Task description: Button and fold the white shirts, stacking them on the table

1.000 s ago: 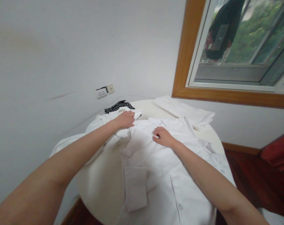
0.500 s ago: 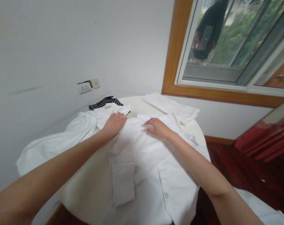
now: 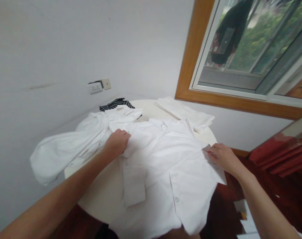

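Observation:
A white button-up shirt (image 3: 160, 159) lies spread on the round table, its collar toward the wall and one cuff folded over the front. My left hand (image 3: 118, 142) is at the shirt's left upper edge, fingers curled together on the fabric. On the opposite side, my right hand (image 3: 222, 155) pinches the shirt's sleeve near the table's right edge. Part of this sleeve hangs over the rim. Left of my left hand lies a second white garment (image 3: 91, 127), bunched, with one end drooping past the table.
The round cream table (image 3: 101, 194) stands against the wall. Folded white cloth (image 3: 183, 111) lies at its back right, and a black striped cloth (image 3: 117, 104) at its back left. A socket (image 3: 94, 87) is on the wall. The window (image 3: 230, 89) and red curtain (image 3: 277, 154) are at right.
My right hand has moved right, from near the collar to the sleeve at the table's right side. My left hand has come slightly down and left along the shirt edge. The view has shifted slightly.

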Tool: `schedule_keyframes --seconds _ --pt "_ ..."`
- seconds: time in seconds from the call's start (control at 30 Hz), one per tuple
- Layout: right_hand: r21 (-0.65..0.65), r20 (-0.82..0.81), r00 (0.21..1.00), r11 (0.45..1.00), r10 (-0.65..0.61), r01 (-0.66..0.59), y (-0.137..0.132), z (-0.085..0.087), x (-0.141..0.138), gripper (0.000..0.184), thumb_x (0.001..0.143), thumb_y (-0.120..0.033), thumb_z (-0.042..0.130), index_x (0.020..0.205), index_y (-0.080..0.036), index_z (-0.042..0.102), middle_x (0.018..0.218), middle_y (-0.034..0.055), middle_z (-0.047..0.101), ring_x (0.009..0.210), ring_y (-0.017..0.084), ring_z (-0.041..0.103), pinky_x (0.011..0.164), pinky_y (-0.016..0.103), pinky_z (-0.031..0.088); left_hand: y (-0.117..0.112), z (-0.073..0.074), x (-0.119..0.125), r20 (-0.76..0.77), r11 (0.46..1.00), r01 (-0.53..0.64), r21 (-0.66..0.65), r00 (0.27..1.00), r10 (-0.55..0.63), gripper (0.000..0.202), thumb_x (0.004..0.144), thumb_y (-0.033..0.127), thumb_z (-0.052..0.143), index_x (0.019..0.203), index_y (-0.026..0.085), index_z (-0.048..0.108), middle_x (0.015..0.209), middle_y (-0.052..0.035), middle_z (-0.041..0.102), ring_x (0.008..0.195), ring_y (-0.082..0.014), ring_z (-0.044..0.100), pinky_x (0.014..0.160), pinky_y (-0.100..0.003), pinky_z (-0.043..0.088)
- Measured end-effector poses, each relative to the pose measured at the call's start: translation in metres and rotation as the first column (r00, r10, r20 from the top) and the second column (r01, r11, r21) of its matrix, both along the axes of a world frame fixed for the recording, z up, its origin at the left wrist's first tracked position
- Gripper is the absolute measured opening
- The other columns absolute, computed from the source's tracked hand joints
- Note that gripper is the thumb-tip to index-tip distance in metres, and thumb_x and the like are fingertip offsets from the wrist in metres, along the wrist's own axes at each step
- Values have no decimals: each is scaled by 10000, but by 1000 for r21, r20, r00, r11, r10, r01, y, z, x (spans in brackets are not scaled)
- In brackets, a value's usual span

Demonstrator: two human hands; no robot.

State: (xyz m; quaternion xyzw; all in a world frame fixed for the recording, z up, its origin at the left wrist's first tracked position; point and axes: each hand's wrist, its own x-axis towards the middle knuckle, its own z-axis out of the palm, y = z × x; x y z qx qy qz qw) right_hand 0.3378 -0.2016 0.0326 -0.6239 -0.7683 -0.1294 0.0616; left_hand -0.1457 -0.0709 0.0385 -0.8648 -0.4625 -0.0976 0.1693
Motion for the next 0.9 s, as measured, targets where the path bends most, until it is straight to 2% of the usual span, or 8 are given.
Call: schedule_keyframes --seconds 0.1,0.17,0.27,0.37,0.53,0.67,0.8,0.9 --pt "46 64 996 997 -60 58 -2 -5 0 240 888 -343 506 836 -207 697 904 105 658 860 250 579 771 359 428 -18 7 -4 48 1000 -22 -17 999 23 301 890 182 407 920 154 705 884 -109 655 858 -242 548 799 -379 435" --pt "68 21 999 997 -45 43 -2 -5 1 230 876 -349 508 806 -202 670 901 110 654 854 255 576 778 376 432 -33 9 -10 99 998 -13 -53 995 18 291 888 193 415 935 162 701 892 -98 658 868 -237 553 806 -376 441" --pt "32 -171 984 999 39 -34 -4 0 -1 253 876 -385 477 788 -206 633 859 96 667 825 239 599 787 363 448 -57 9 -19 174 991 25 -132 985 -2 279 898 249 431 984 168 683 932 -93 666 908 -236 567 839 -379 451" --pt "-54 -407 913 998 -33 12 -12 5 -5 269 879 -440 447 818 -230 602 811 59 689 718 205 629 693 307 472 -73 7 -24 211 976 46 -214 977 0 282 887 308 475 1045 163 660 993 -101 667 965 -237 582 878 -375 458" --pt "-80 -527 826 979 -201 188 -23 0 -12 301 854 -500 460 870 -241 613 694 24 686 570 186 624 572 263 453 -75 -3 -18 202 974 -25 -223 977 72 345 872 343 527 1144 145 606 1059 -121 648 1019 -256 583 934 -398 445" --pt "-70 -534 802 959 -269 275 -23 -4 -6 347 827 -516 475 903 -230 656 769 48 720 665 216 671 606 269 464 -70 -8 -7 197 979 -74 -189 974 112 316 890 301 509 1154 145 586 1057 -120 640 1021 -259 586 917 -395 453" --pt "-16 -552 779 938 -297 346 -24 5 4 385 797 -541 481 889 -221 676 870 70 737 779 251 691 692 300 479 -71 -4 -1 137 984 -89 -152 984 111 277 890 215 483 1148 178 578 1018 -100 645 978 -249 594 888 -392 460" --pt "-26 -549 766 922 -336 385 -27 11 9 388 785 -550 490 888 -229 682 862 70 740 802 266 694 708 311 481 -75 -5 1 76 990 -98 -105 991 107 331 889 198 469 1212 201 542 993 -90 644 959 -250 592 862 -390 460"
